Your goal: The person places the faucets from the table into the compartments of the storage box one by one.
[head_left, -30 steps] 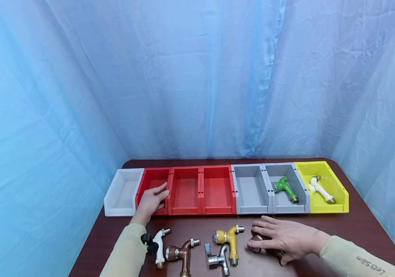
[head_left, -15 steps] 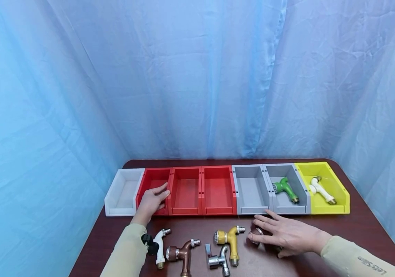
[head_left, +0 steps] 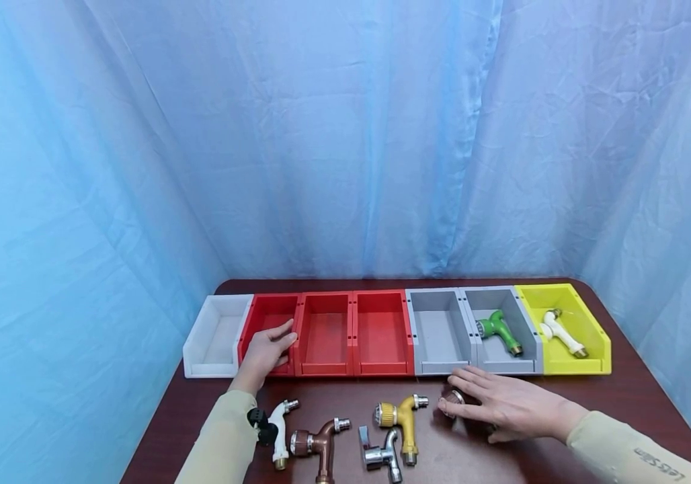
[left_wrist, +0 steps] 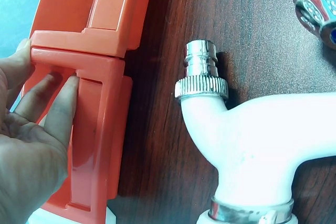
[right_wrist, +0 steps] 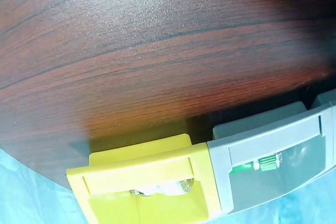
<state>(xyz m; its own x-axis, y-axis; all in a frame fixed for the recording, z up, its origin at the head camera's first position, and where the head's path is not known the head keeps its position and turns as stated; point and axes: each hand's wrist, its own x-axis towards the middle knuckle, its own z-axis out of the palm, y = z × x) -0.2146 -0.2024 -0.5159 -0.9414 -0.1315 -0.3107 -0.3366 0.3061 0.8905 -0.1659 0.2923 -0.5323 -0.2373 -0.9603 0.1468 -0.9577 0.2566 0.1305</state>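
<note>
My left hand (head_left: pixel 267 353) rests in the leftmost red bin (head_left: pixel 249 323), its fingertips at the wall shared with the neighbouring red bin; in the left wrist view, the fingers (left_wrist: pixel 63 106) reach inside, fairly straight. Below that hand lies a white tap (head_left: pixel 279 433), seen closely in the left wrist view. My right hand (head_left: pixel 509 407) lies over a brown tap, holding it with thumb and fingers on either side. The tap's knob (head_left: pixel 453 403) shows between the fingers; most of its body is hidden. The right wrist view does not show this hand.
Another brown tap (head_left: pixel 321 447), a chrome tap (head_left: pixel 382 457) and a yellow tap (head_left: pixel 406 427) lie on the table between the hands. Behind stands a row of bins; a grey bin (head_left: pixel 484 365) contains a green tap (head_left: pixel 503 333), and the yellow bin (head_left: pixel 575 365) a white one.
My right hand and the brown tap's knob have moved slightly, the knob ending farther from me. The right fingers have drawn closer together. My left hand has stayed put.
</note>
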